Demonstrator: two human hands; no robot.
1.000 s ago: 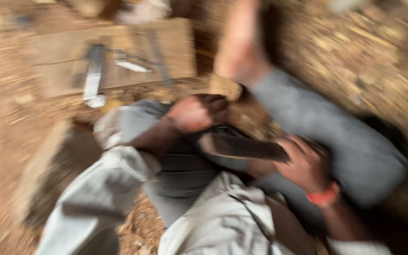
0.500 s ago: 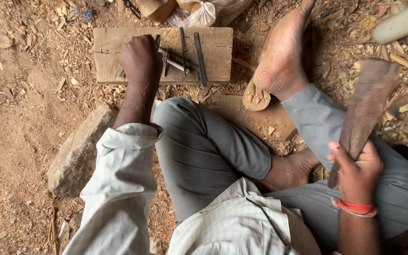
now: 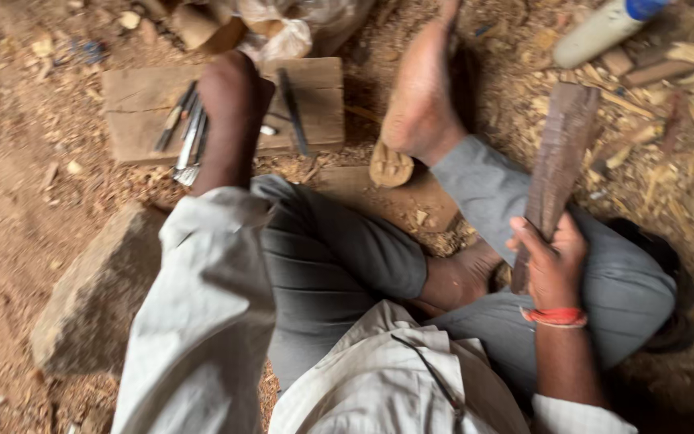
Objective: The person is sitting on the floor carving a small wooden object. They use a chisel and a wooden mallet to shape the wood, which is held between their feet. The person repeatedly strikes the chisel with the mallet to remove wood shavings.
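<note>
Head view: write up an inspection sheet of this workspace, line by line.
Surface: bare earth floor strewn with wood chips and shavings.
Job's things: dark flat wooden piece, upright; wooden board carrying several metal chisels.
Clutter: grey stone block beside the left knee; small carved wooden piece by the foot; white bottle with blue cap; crumpled bag; offcuts at top right.
Hands: left hand down on the board among the chisels, fingers hidden; right hand gripping the wooden piece's lower end, orange band at the wrist.
Cables: nothing seen.
Surroundings: person seated on the ground, legs folded, barefoot.
</note>
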